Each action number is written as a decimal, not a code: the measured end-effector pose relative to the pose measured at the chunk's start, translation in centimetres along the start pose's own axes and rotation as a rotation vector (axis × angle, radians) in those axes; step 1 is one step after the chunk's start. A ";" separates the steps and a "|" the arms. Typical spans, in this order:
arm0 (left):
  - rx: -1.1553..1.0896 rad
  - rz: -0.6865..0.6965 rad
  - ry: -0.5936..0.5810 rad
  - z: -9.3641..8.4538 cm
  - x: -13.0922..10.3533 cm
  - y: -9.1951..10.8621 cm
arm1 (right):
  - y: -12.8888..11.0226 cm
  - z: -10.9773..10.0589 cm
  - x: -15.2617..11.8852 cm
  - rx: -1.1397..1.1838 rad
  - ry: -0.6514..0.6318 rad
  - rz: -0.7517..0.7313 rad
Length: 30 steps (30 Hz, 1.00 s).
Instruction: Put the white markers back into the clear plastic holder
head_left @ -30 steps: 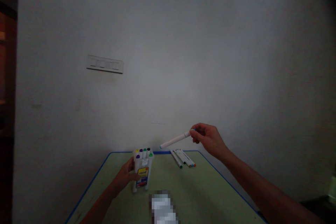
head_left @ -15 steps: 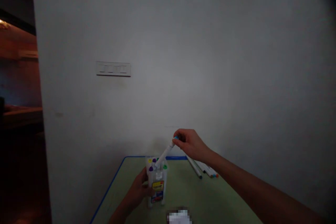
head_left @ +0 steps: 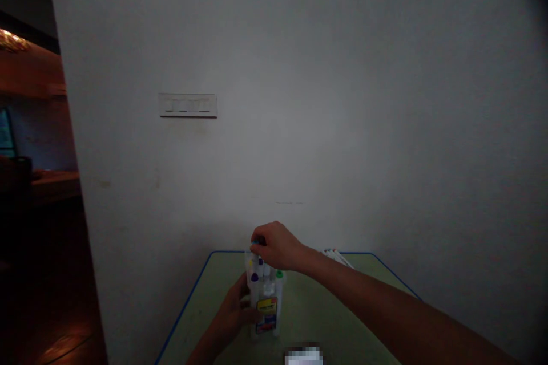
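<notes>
A clear plastic marker case (head_left: 267, 316) stands upright on the green table, with a colourful label on its front. Purple and green caps of markers show at its top. My left hand (head_left: 236, 309) is wrapped round the case's left side, thumb across the front. Over the case's open top, my right hand (head_left: 277, 244) pinches a marker by its blue cap (head_left: 256, 243). The hand covers part of that marker and of the case's back, so I cannot tell how deep the marker sits.
Several loose markers (head_left: 340, 258) lie at the table's back, partly behind my right forearm. The table (head_left: 329, 319) has a blue edge and stands against a grey wall with a switch panel (head_left: 188, 105). A blurred-out pale object (head_left: 303, 357) is at the near edge. A doorway opens at left.
My right hand has moved left with the blue-capped marker, from right of the case to above its top. The marker went from slanted to mostly hidden. My left hand keeps its hold.
</notes>
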<state>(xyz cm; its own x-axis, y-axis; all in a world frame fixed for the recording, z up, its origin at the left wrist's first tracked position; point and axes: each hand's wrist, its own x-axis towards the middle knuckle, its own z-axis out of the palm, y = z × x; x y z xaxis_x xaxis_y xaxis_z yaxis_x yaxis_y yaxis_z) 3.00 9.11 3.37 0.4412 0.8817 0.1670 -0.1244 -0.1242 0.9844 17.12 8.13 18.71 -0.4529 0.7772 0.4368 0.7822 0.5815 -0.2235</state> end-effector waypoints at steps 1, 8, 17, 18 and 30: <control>0.004 -0.005 0.010 0.0 0.0 0.0 | 0.0 0.5 0.0 -0.020 -0.017 0.000; 0.015 0.003 0.024 -0.2 0.1 -0.6 | -0.2 2.4 -0.7 -0.136 -0.141 0.055; -0.033 0.000 0.027 0.1 -0.1 -0.1 | -0.3 3.1 -1.5 -0.192 -0.146 0.039; -0.030 0.002 0.032 0.0 0.0 -0.2 | -0.3 3.1 -1.5 -0.198 -0.146 0.041; -0.033 0.020 0.006 -0.2 0.1 -0.7 | -0.9 2.6 -1.8 -0.258 -0.179 0.046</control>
<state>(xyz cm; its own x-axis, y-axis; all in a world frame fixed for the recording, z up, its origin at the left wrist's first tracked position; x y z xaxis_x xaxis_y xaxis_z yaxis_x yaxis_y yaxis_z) 2.94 9.43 2.72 0.4331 0.8818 0.1865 -0.1630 -0.1269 0.9784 16.12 6.81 15.83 -0.4649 0.8445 0.2659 0.8759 0.4826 -0.0015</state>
